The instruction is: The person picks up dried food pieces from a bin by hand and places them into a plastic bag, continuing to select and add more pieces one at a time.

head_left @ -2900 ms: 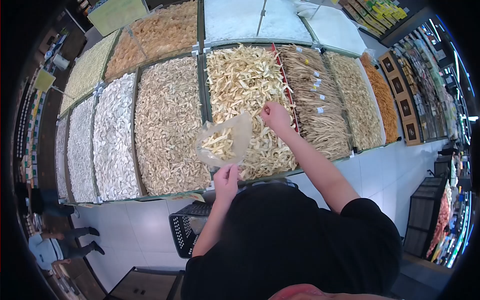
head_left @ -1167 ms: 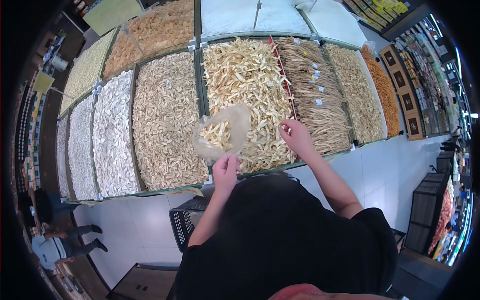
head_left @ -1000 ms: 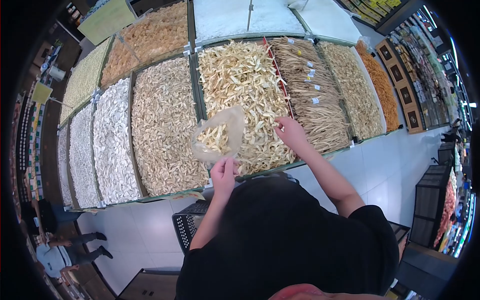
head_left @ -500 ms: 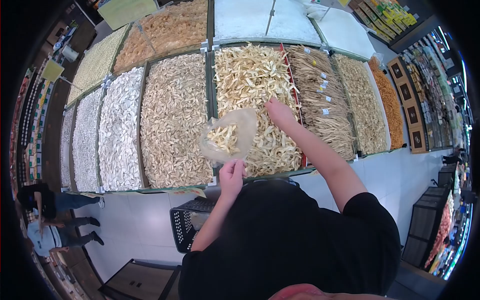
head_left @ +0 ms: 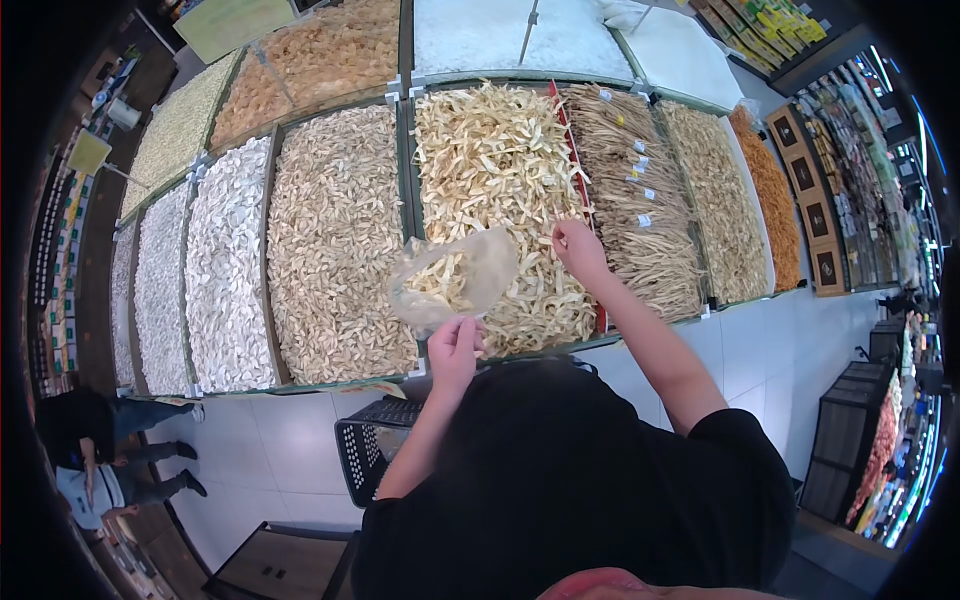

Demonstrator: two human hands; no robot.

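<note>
Two hands over pale dried yellow strips [head_left: 500, 170]: left hand [head_left: 455, 350], fingers clamped on clear plastic bag [head_left: 455, 285], near bin's front edge; right hand [head_left: 578, 245], fingers pinched together at strips beside red divider [head_left: 575, 170]. Black basket [head_left: 375, 460] below counter, on white tiled floor [head_left: 270, 450].

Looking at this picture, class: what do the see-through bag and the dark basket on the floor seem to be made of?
The see-through bag in the left hand looks like thin, glossy plastic film: it crinkles, and pale dried strips show through it. The dark lattice-walled basket looks like moulded black plastic with a matt finish, judging by its even grid of holes, though that is less certain.
</note>
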